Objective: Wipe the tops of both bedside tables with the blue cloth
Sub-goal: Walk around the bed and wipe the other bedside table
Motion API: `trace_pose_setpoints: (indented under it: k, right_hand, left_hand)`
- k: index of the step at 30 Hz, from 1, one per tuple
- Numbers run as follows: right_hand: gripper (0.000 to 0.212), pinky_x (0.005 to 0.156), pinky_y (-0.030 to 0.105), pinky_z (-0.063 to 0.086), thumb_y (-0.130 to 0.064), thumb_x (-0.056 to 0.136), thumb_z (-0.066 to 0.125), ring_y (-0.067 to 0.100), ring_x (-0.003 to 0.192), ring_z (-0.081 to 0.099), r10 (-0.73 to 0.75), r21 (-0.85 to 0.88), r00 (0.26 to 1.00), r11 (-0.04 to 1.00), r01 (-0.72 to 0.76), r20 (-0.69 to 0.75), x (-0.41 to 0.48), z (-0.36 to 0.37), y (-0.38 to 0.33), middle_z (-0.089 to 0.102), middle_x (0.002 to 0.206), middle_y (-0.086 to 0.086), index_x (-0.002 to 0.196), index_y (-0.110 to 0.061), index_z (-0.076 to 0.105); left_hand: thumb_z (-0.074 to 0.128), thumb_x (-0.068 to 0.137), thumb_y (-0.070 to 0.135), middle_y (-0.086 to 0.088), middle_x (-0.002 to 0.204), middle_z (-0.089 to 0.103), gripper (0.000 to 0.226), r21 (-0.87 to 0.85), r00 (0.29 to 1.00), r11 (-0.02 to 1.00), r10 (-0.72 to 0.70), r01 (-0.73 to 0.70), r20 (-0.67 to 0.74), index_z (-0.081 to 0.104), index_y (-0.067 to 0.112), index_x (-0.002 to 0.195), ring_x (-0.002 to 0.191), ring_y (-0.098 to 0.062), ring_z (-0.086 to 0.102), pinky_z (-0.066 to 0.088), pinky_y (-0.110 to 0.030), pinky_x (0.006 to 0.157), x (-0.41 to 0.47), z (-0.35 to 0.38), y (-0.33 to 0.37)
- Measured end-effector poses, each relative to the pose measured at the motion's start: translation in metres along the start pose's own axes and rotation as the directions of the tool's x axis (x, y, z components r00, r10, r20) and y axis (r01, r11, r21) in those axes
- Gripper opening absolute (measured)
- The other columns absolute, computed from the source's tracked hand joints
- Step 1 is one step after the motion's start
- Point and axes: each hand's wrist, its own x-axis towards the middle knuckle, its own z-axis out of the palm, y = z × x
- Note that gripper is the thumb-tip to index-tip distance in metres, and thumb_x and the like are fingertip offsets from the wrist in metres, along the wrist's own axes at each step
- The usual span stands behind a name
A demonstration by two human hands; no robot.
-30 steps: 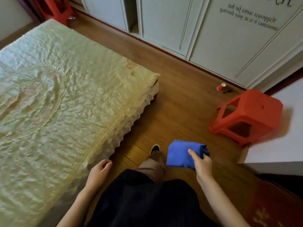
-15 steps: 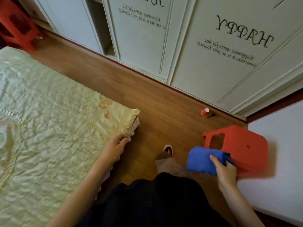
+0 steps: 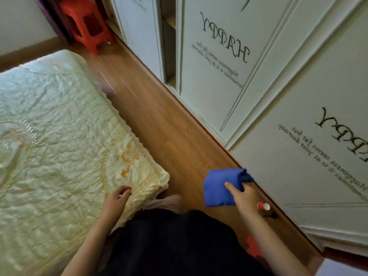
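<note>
- The folded blue cloth (image 3: 221, 189) is hanging in your right hand (image 3: 244, 197), carried above the brown wooden plank floor (image 3: 159, 124) with nothing under it but the boards.
- Your right hand is gripping that cloth at its right edge, thumb lying across the front and the other fingers tucked behind the fold.
- Your left hand (image 3: 116, 200) is resting on the near corner of the pale yellow crinkled bedspread (image 3: 59, 136), fingers curled loosely inward and holding nothing.
- Your dark clothing (image 3: 169, 242) is filling the bottom centre, between your two forearms.
- A small red-and-white cylindrical cup (image 3: 263, 206) is lying on the floor just beyond your right wrist, close to the foot of the wardrobe.
- The white panelled wardrobe doors (image 3: 278, 116) are running along the right side, carrying dark lettering that is showing upside down from where you are looking.
- A red plastic stool (image 3: 85, 22) is standing in the far corner, past the far end of the bed and well apart from you.
</note>
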Motion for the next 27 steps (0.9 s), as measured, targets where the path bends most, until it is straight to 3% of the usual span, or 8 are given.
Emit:
trace_pose_setpoints:
  k: [5,8,11,14,21,24,27]
  right_hand:
    - [0.016,0.076,0.034,0.045,-0.018,0.085,0.07,0.022,0.082,0.058,-0.048,-0.042,0.982,0.998,0.056,0.184,0.1,0.048,-0.074,0.06,0.084,0.003,0.091,-0.012,0.057]
    - [0.021,0.084,0.04,0.051,-0.019,0.083,0.072,0.026,0.092,0.063,-0.067,-0.064,0.971,0.994,0.084,0.229,0.159,0.081,-0.107,0.064,0.093,0.004,0.101,-0.012,0.063]
    - [0.026,0.08,0.036,0.049,-0.018,0.083,0.072,0.026,0.093,0.064,-0.058,-0.092,0.967,0.992,0.083,0.25,0.217,0.105,-0.143,0.065,0.098,0.007,0.107,-0.009,0.063]
    - [0.033,0.08,0.037,0.049,-0.016,0.084,0.071,0.031,0.093,0.063,-0.063,-0.136,0.97,0.986,0.097,0.233,0.275,0.116,-0.184,0.065,0.096,0.011,0.111,0.002,0.064]
    - [0.041,0.09,0.045,0.05,-0.017,0.084,0.071,0.033,0.1,0.062,-0.026,-0.17,0.99,0.984,0.05,0.142,0.395,0.135,-0.265,0.065,0.112,0.017,0.118,0.002,0.061]
    - [0.045,0.088,0.041,0.048,-0.016,0.085,0.069,0.027,0.096,0.058,0.016,-0.175,0.99,0.985,0.009,0.142,0.445,0.161,-0.292,0.06,0.108,0.011,0.123,0.003,0.057]
    - [0.052,0.093,0.045,0.049,-0.015,0.084,0.07,0.026,0.096,0.055,0.088,-0.159,0.987,0.985,-0.066,0.134,0.496,0.204,-0.317,0.058,0.111,0.013,0.128,0.006,0.052]
  left_hand:
    - [0.05,0.096,0.031,-0.001,0.102,0.071,0.015,-0.078,0.986,0.991,-0.121,0.112,-0.114,0.065,0.029,0.099,0.098,-0.021,0.064,0.05,-0.04,0.081,0.047,0.006,0.028]
    - [0.051,0.095,0.033,-0.003,0.105,0.071,0.013,-0.12,0.976,0.98,-0.172,0.157,-0.131,0.064,0.035,0.094,0.096,-0.02,0.065,0.05,-0.04,0.083,0.085,0.019,0.049]
    - [0.049,0.096,0.033,-0.002,0.108,0.07,0.017,-0.141,0.974,0.977,-0.179,0.16,-0.137,0.064,0.029,0.102,0.099,-0.019,0.063,0.046,-0.034,0.08,0.129,0.025,0.088]
    - [0.048,0.097,0.034,0.002,0.108,0.068,0.019,-0.153,0.978,0.98,-0.153,0.131,-0.144,0.064,0.029,0.105,0.1,-0.017,0.062,0.048,-0.036,0.084,0.179,0.015,0.141]
    - [0.048,0.096,0.034,0.007,0.101,0.067,0.024,-0.156,0.985,0.988,-0.023,-0.004,-0.17,0.065,0.026,0.112,0.092,-0.008,0.062,0.048,-0.026,0.073,0.284,-0.022,0.262]
    - [0.049,0.096,0.033,0.006,0.098,0.068,0.024,-0.218,0.979,0.976,-0.047,0.003,-0.199,0.066,0.025,0.11,0.089,-0.011,0.064,0.052,-0.029,0.074,0.326,-0.028,0.289]
    - [0.049,0.095,0.035,0.008,0.1,0.069,0.023,-0.228,0.973,0.97,-0.126,0.08,-0.195,0.067,0.027,0.109,0.091,-0.011,0.064,0.053,-0.032,0.079,0.372,-0.031,0.298]
